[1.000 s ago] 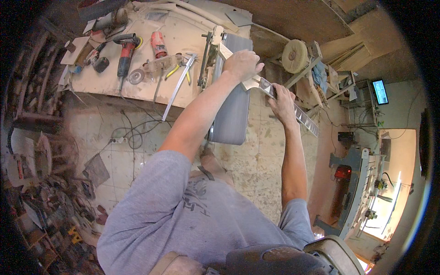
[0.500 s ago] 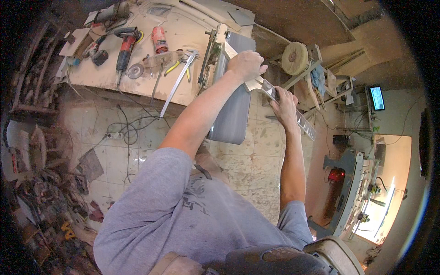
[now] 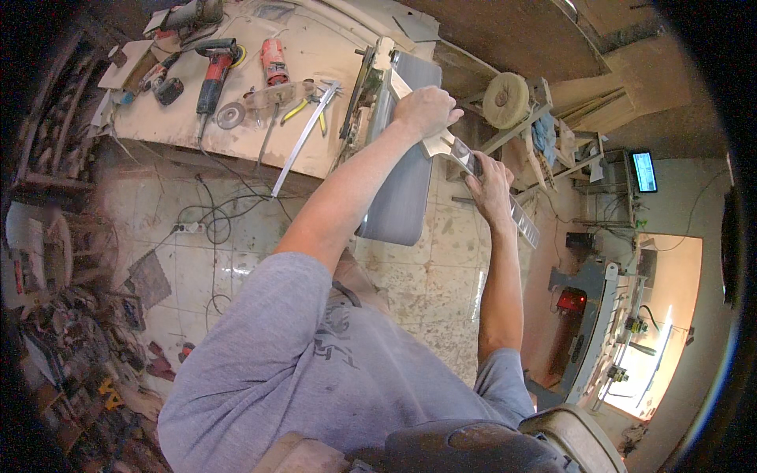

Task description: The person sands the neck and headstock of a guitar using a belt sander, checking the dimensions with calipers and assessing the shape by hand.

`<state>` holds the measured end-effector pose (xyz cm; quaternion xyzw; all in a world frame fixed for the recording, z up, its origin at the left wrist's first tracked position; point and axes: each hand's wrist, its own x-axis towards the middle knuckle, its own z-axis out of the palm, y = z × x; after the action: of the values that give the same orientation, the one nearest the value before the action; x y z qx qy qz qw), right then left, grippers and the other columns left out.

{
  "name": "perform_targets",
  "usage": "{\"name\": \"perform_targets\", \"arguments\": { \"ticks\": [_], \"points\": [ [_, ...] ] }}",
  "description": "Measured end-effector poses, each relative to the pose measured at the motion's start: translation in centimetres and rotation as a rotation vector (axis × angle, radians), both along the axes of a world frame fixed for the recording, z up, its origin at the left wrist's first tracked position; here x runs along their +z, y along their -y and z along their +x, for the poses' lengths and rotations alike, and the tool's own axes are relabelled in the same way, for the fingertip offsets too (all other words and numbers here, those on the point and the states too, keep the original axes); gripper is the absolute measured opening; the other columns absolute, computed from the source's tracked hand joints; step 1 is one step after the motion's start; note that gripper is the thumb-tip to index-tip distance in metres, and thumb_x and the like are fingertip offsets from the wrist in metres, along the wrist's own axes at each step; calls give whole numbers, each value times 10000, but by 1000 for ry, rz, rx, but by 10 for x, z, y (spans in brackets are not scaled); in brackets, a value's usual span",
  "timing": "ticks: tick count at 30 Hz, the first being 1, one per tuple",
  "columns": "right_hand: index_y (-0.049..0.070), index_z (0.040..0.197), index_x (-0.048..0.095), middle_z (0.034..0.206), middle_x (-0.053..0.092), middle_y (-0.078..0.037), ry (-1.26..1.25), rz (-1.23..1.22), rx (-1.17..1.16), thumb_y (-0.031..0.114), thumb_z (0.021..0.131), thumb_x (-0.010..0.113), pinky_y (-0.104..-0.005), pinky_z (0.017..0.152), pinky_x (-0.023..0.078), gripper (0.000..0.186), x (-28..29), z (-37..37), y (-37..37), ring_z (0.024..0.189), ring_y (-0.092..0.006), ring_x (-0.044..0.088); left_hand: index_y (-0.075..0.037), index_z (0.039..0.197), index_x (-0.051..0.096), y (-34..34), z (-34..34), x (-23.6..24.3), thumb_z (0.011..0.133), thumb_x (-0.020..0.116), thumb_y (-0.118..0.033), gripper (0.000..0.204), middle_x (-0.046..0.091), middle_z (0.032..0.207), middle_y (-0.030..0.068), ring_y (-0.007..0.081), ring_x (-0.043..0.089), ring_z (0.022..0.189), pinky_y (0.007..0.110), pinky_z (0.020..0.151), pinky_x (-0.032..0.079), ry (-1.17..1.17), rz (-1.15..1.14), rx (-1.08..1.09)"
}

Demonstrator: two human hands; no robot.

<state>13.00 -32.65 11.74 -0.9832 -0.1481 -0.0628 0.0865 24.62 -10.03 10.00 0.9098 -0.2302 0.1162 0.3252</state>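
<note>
My left hand [image 3: 426, 111] is closed over the pale wooden end of a guitar neck [image 3: 524, 224], above the grey belt of a belt sander [image 3: 400, 193]. Farther along the same neck, my right hand [image 3: 492, 186] wraps round its darker, striped part, off the right side of the belt. The neck slants from the belt's far end down to the right. My left palm hides some of the pale wood, so I cannot tell whether it touches the belt.
On the dusty workbench [image 3: 165, 122] at left lie an angle grinder [image 3: 214, 83], a red power tool [image 3: 274, 63], a cordless drill [image 3: 166, 89], a caliper [image 3: 306, 140] and yellow-handled pliers [image 3: 296, 110]. A buffing wheel [image 3: 505, 101] stands right of the sander. Cables [image 3: 217, 213] trail over the floor.
Both hands keep their grip on the guitar neck. Its striped end has swung slightly left and down, my right hand shifting a little with it. The view has shifted slightly.
</note>
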Motion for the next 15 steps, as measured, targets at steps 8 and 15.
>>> {"name": "perform_targets", "arguments": {
  "ticks": [8,15],
  "points": [
    [138,1399,571,1303,661,-109,-39,4,-12,185,851,736,-485,1132,324,574,3,-2,-1,1260,-318,556,-65,929,788,-2,-3,7,1012,569,-454,454,748,980,149,357,701,1013,493,895,562,-47,1,-22],
    [137,1399,575,1303,660,-105,-23,-11,-21,209,842,749,-482,1147,307,588,0,-2,4,1266,-317,549,-45,916,784,3,-3,-2,1011,575,-455,470,751,976,157,355,716,991,498,881,569,-27,-28,-7]
  ]
}}
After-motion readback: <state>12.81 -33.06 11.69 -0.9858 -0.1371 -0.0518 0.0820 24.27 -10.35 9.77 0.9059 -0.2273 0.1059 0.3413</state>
